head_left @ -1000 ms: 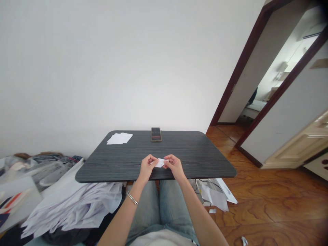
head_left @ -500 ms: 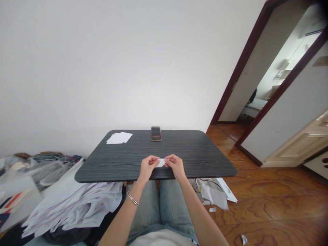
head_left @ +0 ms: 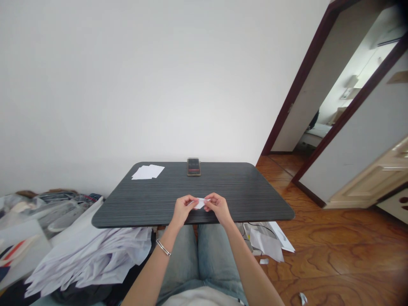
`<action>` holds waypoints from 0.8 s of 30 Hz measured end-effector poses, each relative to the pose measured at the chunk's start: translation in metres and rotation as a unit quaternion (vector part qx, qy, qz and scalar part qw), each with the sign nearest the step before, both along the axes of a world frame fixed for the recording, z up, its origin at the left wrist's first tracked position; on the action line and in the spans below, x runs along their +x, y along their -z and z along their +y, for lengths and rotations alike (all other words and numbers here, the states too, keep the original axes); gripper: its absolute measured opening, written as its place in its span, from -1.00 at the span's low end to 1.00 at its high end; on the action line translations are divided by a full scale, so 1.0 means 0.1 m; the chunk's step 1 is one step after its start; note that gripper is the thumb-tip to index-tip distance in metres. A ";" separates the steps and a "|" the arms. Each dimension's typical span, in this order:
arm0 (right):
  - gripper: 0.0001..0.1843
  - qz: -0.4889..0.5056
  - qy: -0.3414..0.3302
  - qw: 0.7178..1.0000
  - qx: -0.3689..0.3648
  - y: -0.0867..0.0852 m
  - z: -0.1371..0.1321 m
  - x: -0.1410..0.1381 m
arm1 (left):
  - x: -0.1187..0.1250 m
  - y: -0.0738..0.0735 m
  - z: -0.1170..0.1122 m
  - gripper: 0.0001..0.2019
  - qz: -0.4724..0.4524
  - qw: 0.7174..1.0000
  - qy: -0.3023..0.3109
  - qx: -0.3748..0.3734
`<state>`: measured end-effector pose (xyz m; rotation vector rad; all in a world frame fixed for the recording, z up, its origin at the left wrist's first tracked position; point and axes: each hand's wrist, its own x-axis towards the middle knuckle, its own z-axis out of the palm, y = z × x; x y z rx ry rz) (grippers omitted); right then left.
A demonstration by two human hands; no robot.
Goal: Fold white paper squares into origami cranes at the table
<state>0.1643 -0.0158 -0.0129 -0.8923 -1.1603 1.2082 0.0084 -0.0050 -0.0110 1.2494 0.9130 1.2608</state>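
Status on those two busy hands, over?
Left hand, right hand: both pinching small white paper piece. Dark rounded-corner tabletop beneath. Flat white paper sheets: back left, apart from hands.

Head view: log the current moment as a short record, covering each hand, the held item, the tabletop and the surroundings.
Left hand: pinches one side of a small white piece of paper; silver metal bracelet on the wrist
Right hand: pinches the paper's other side
Paper position: near edge of the dark rectangular wood-grained table; contact unclear
Tabletop, far left: overlapping white paper sheets
Tabletop, far middle: dark rectangular phone-like device
Right of table: brown wooden floor
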 end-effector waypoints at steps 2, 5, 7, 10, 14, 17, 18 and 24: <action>-0.78 -0.002 -0.004 1.000 0.000 0.00 0.00 0.01 | 0.00 0.00 0.00 -0.82 -0.001 1.000 0.004 -0.004; -0.78 0.000 -0.006 1.000 0.000 0.00 0.00 0.01 | -0.01 -0.01 0.00 -0.80 0.000 1.000 0.010 -0.010; -0.78 0.003 -0.008 1.000 -0.002 0.00 0.00 0.02 | -0.01 -0.01 0.00 -0.80 0.001 1.000 0.011 -0.012; -0.78 0.010 -0.011 1.000 -0.007 0.00 0.00 0.03 | -0.01 -0.01 0.00 -0.81 0.005 1.000 0.008 -0.012; -0.77 0.017 -0.011 1.000 -0.014 0.00 -0.01 0.03 | -0.02 0.01 0.00 -0.81 0.014 1.000 -0.003 -0.001; -0.76 0.019 -0.006 1.000 -0.016 0.00 -0.02 0.03 | -0.02 0.03 0.01 -0.83 0.027 0.999 -0.016 0.015; -0.77 0.018 -0.004 1.000 -0.016 0.00 -0.01 0.03 | -0.02 0.04 0.01 -0.83 0.032 0.999 -0.020 0.020; -0.76 0.003 -0.021 1.000 -0.013 0.01 0.02 0.00 | 0.00 0.04 0.00 -0.87 0.062 0.996 -0.027 0.056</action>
